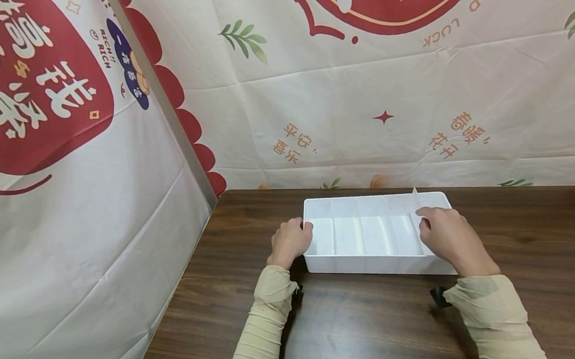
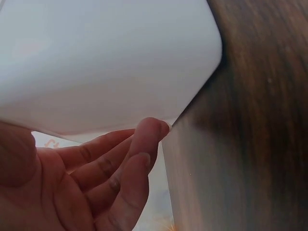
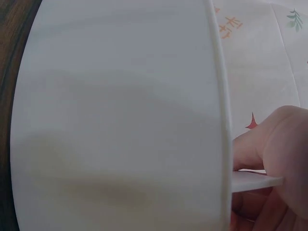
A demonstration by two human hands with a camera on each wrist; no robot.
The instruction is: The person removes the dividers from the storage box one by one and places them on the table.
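The white tray (image 1: 371, 264) sits on the far part of the table (image 1: 357, 326), its long side running left to right. It looks like smooth, matte plastic: a shallow oblong box with straight walls, softly rounded corners and a thin rim. Thin upright dividers split it crosswise into narrow compartments.

The left hand (image 1: 291, 240) grips the tray's left end, fingers bent at the rim. The right hand (image 1: 447, 233) pinches a divider (image 3: 257, 181) toward the tray's right end, the flat, thin plate between thumb and fingers; it juts above the rim.

Both sleeves (image 1: 265, 326) are pale yellow, stretchy and finely ribbed, bunched in folds at the wrists. A small black piece (image 1: 439, 297) shows under the right wrist.

The table has dark brown wood grain running mostly left to right, with a soft sheen on its near part. Beyond it hangs a creased white cloth (image 1: 352, 95) printed with green leaf sprigs, orange characters and a four-pointed red star. At left, a second sheet (image 1: 116, 235) carries a large, rounded red shape with white characters.
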